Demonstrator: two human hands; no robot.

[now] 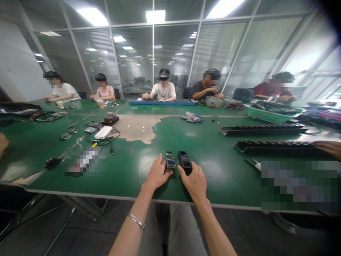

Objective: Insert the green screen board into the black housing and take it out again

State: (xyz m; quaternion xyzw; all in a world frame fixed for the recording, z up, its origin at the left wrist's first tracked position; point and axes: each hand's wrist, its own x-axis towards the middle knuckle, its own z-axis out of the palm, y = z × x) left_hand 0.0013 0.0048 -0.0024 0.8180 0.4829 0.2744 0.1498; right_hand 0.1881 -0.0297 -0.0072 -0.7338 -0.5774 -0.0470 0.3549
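Note:
My left hand point(156, 173) rests on the table at the left side of a small green circuit board point(170, 163) with a blue display. Its fingers lie along the board's left edge and the thumb is at its near end, closed loosely about it. Just to the right lies a black plastic casing point(184, 159) with rectangular openings in its top. My right hand point(195, 179) holds the casing's near end, thumb on the left and fingers on the right. Board and casing lie side by side with a narrow gap.
Left of centre are a white box point(103, 132), cables and eyeglasses point(69, 133). Gloves point(192, 117) lie further back. On the right are two long black strips point(277, 146) and a green basket point(271, 114). Several people sit across the green table point(213, 185); another person's hand point(329, 146) reaches in from the right.

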